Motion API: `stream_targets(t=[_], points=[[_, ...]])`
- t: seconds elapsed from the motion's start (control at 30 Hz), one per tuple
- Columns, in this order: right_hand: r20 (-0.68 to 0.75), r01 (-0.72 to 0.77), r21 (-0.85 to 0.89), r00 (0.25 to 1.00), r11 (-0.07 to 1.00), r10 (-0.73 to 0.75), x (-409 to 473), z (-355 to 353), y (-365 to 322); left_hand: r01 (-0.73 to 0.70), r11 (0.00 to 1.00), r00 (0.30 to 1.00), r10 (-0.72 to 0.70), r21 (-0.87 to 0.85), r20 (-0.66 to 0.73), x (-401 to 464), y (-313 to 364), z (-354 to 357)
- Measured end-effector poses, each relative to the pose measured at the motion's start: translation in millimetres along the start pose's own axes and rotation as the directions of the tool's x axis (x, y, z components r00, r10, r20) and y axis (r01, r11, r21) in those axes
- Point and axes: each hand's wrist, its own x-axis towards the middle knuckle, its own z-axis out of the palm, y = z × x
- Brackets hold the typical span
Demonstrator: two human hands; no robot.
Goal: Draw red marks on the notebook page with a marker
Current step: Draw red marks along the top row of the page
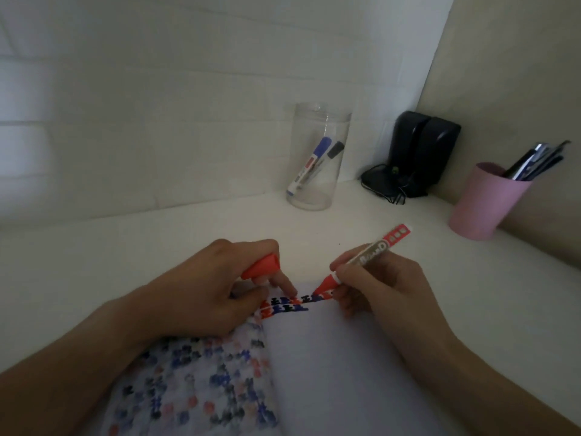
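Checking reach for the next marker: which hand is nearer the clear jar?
Right. The right hand, holding the red marker, sits below and slightly right of the clear jar; the left hand, holding the red cap, lies farther down-left.

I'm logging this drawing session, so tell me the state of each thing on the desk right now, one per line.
Red whiteboard marker: uncapped, held in right hand, tip at the page.
Red marker cap: off, held in left hand.
Open white notebook: top rows marked, right page mostly blank.
Clear plastic jar: lidless, holding two capped markers.
Pink cup: upright, full of pens.
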Motion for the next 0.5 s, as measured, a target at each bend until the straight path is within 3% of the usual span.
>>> stream_targets(t=[0.13,0.5], points=[[0.007,0.118,-0.156,0.993,0.981,-0.118,-2.5,-0.5,1.0,-0.004,1.0,1.0,0.003,-0.025,-0.003,0.6,0.5,-0.3],[0.014,0.055,-0.27,0.998,0.961,-0.053,-4.6,-0.4,7.2,-0.039,0.999,0.999,0.038,-0.03,-0.037,-1.6,-2.9,1.0]])
